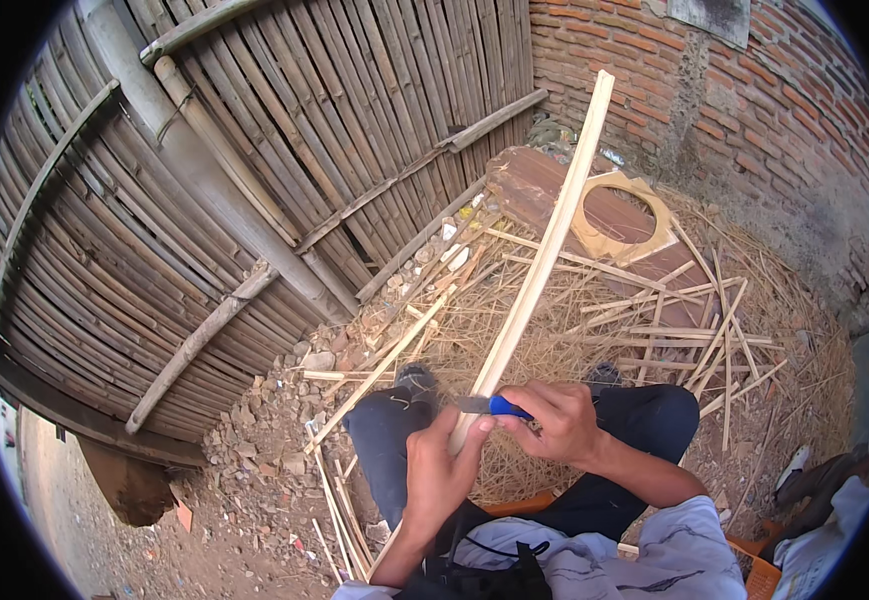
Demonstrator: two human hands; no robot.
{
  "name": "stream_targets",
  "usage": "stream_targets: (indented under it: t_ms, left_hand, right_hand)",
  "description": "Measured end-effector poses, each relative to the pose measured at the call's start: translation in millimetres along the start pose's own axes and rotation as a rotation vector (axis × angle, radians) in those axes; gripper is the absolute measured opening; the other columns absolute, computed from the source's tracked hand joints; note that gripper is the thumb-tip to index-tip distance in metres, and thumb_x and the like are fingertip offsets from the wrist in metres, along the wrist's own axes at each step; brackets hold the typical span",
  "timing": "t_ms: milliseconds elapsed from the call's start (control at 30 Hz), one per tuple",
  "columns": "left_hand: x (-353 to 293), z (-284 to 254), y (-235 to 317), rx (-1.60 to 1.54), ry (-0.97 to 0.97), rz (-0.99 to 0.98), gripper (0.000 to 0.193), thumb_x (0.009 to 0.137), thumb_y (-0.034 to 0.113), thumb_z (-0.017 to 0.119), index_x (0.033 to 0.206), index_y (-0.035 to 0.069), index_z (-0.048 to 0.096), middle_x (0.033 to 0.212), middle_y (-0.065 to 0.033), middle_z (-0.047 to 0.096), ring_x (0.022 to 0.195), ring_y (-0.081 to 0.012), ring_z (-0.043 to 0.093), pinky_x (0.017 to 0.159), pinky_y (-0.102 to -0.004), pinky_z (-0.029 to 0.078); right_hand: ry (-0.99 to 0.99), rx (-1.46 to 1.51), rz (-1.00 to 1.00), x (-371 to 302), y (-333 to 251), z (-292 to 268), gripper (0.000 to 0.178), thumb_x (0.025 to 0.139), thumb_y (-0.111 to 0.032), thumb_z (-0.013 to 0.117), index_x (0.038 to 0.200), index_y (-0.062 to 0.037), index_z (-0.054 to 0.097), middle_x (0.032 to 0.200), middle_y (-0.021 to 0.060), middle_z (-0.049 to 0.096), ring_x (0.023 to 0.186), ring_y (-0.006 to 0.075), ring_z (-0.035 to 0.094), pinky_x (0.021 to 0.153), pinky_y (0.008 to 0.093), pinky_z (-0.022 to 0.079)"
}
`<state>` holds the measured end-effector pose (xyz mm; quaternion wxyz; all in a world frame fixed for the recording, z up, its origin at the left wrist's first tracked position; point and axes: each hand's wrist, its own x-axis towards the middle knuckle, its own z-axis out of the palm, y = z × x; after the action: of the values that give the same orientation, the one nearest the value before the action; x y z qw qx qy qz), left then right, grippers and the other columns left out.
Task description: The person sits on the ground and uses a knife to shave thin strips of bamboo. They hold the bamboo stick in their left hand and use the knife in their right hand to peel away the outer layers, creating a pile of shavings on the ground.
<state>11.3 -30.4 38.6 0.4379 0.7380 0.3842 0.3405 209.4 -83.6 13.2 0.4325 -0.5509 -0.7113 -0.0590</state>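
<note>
A long, pale bamboo strip (548, 255) slants up and away from my lap, its far end raised toward the brick wall. My left hand (440, 462) is closed around its near end, thumb along the top. In my right hand (558, 420) is a utility knife (502, 405) with a blue handle, gripped in a closed fist. The grey blade lies across the strip just beyond my left thumb, and the two hands almost touch. Whether the blade has cut into the strip cannot be made out.
Split bamboo strips (654, 335) lie scattered on shavings ahead and right. More strips (339, 515) lean at my left. A board with a round hole (662, 246) rests on brown planks (529, 185). A bamboo fence (284, 130) and brick wall (644, 90) enclose the spot. Another person's sleeve (834, 530) shows at right.
</note>
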Motion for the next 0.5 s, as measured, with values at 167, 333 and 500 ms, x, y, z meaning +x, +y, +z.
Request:
stream_targets:
  t_ms: [167,333,500]
  left_hand:
    - [2.5,3.1,4.2,0.005,0.026,-0.028,0.024,0.107,0.021,0.074,0.100,-0.002,0.074,0.066,-0.0085,0.064,0.059,-0.0096,0.056,0.055,-0.0320,0.044]
    - [1.7,4.1,0.1,0.052,0.036,-0.026,0.024,0.106,0.022,0.076,0.101,-0.001,0.077,0.061,-0.0129,0.062,0.052,-0.0155,0.057,0.053,-0.0357,0.045]
    - [1.7,3.7,3.4,0.056,0.037,-0.022,0.026,0.107,0.023,0.075,0.098,-0.001,0.076,0.059,-0.0129,0.060,0.051,-0.0153,0.056,0.052,-0.0366,0.044]
  right_hand:
    - [0.037,-0.042,0.012,-0.1,-1.1,-1.2,0.030,0.091,-0.030,0.086,0.109,-0.0070,0.076,0.083,0.0066,0.075,0.064,0.0239,0.074,0.054,0.0361,0.056]
    - [0.052,-0.071,0.007,2.2,0.0,-5.3,0.030,0.091,-0.030,0.086,0.107,-0.0075,0.076,0.081,0.0055,0.075,0.062,0.0225,0.073,0.052,0.0354,0.054]
    - [0.084,-0.095,-0.007,3.8,1.3,-8.2,0.028,0.092,-0.032,0.086,0.105,-0.0081,0.077,0.080,0.0048,0.074,0.059,0.0213,0.071,0.051,0.0346,0.053]
